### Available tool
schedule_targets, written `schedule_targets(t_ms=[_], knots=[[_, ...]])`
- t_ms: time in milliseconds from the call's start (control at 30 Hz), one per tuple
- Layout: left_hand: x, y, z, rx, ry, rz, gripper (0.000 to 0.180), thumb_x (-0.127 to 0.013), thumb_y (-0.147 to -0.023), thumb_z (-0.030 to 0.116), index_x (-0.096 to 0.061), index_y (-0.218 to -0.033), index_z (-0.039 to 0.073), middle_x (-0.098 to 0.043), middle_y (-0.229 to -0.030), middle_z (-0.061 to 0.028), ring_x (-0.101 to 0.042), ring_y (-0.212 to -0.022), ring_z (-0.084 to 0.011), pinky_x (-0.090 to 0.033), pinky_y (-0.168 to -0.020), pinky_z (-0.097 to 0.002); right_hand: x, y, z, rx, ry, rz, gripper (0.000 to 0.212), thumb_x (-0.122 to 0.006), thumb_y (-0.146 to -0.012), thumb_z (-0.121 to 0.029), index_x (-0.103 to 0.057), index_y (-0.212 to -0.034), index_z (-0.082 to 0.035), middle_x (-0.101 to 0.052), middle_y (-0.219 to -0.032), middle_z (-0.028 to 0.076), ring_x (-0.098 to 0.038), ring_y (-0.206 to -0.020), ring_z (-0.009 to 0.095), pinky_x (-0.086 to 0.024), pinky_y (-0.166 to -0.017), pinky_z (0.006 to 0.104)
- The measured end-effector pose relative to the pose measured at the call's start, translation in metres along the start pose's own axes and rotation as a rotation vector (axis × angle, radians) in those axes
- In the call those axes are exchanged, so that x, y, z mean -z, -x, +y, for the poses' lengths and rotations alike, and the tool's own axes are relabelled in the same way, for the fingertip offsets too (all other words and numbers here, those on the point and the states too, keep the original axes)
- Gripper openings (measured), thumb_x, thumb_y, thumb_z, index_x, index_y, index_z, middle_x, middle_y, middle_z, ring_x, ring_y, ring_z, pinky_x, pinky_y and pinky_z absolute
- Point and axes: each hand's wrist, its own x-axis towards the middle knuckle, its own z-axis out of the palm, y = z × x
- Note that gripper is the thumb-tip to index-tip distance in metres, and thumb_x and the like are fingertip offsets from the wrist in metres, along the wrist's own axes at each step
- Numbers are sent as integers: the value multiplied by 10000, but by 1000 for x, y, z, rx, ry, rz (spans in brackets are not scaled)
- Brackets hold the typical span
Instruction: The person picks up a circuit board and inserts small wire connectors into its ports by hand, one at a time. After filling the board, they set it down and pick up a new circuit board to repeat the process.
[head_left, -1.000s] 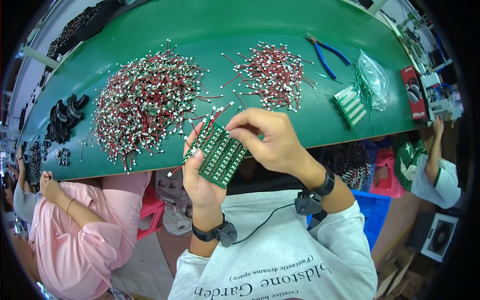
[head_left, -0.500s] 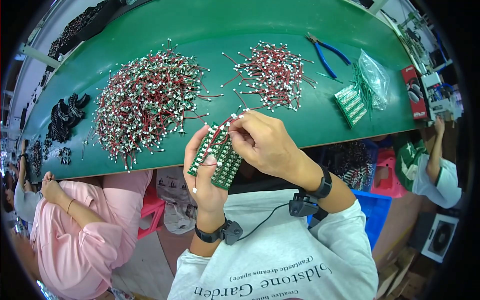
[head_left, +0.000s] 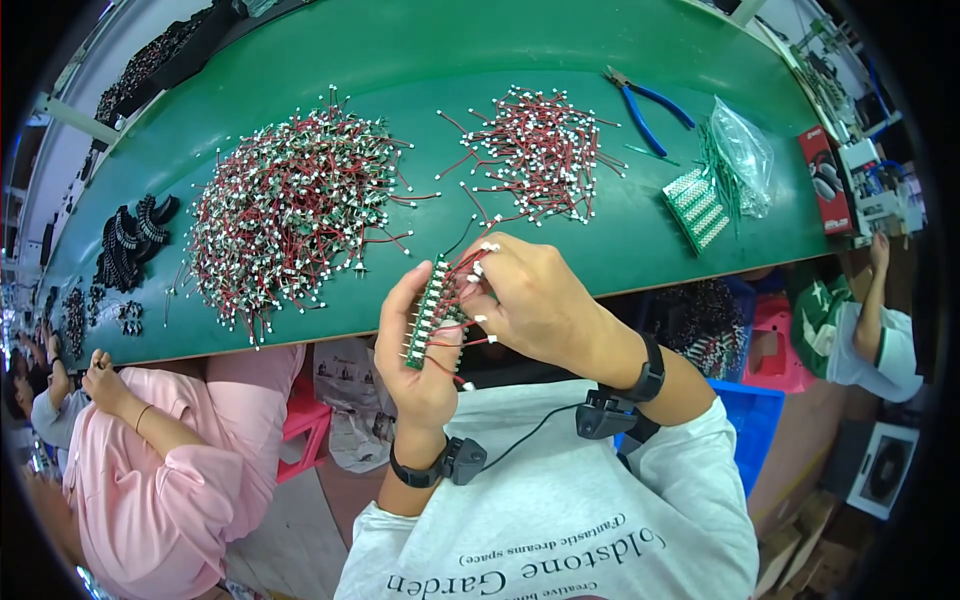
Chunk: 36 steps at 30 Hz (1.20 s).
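In front of my chest, my left hand (head_left: 420,390) grips a green circuit board panel (head_left: 429,312) between thumb and fingers. The panel is tilted so its edge and a row of small white parts face up. Several red wire leads (head_left: 468,269) with white plugs stick out over the panel's right side. My right hand (head_left: 545,300) is closed against these leads, thumb and fingers pinched at their upper ends; its fingertips are partly hidden. Beyond my hands lie a small pile of red wire leads (head_left: 550,155) and a larger pile of wired green boards (head_left: 295,205).
Blue-handled pliers (head_left: 648,112), a stack of board panels (head_left: 697,208), green strips and a clear plastic bag (head_left: 742,160) lie at the right of the green table (head_left: 400,50). Black coiled parts (head_left: 125,250) lie far left. A person in pink (head_left: 170,440) sits at my left.
The panel has turned from showing its broad face to nearly edge-on. The red leads across it now stick out to the right. My right hand stays close beside it.
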Motion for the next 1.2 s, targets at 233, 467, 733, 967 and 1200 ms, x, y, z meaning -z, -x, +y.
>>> schedule_targets(t_ms=[233,467,733,967,1200], knots=[[5,0,-1,-65,-91,-26,520,-670,-870,130,-516,-1331,-57,-599,-1236,-142,-613,-998,-160,-478,-882,-280,-8,4,5,136,117,36,213,-695,-733,19,-595,-922,18,-607,-882,128,-634,-716,303,-531,-616,390],[6,7,-3,-75,-144,-31,527,-663,-862,115,-512,-1336,-59,-592,-1252,-147,-614,-997,-166,-479,-885,-283,-11,8,6,90,127,21,225,-651,-690,57,-598,-903,10,-621,-920,123,-634,-724,307,-542,-634,384],[8,7,-3,22,189,138,614,-673,-812,71,-456,-1365,-83,-564,-1277,-157,-604,-1089,-209,-494,-952,-338,0,-4,10,-11,-15,58,163,-668,-812,-19,-644,-971,9,-641,-861,135,-650,-744,281,-529,-656,364],[29,-8,4,190,466,279,673,-482,-711,-13,-404,-1375,-94,-586,-1206,-233,-646,-1053,-284,-549,-935,-424,28,-16,64,-23,295,93,210,-718,-792,-60,-701,-1001,-76,-610,-871,96,-605,-830,283,-496,-717,378],[24,-8,0,224,511,294,653,-472,-719,8,-398,-1360,-90,-579,-1216,-234,-640,-1063,-290,-547,-940,-432,7,-10,69,5,309,27,124,-721,-772,-46,-661,-879,-65,-572,-874,86,-560,-893,291,-468,-769,391]])
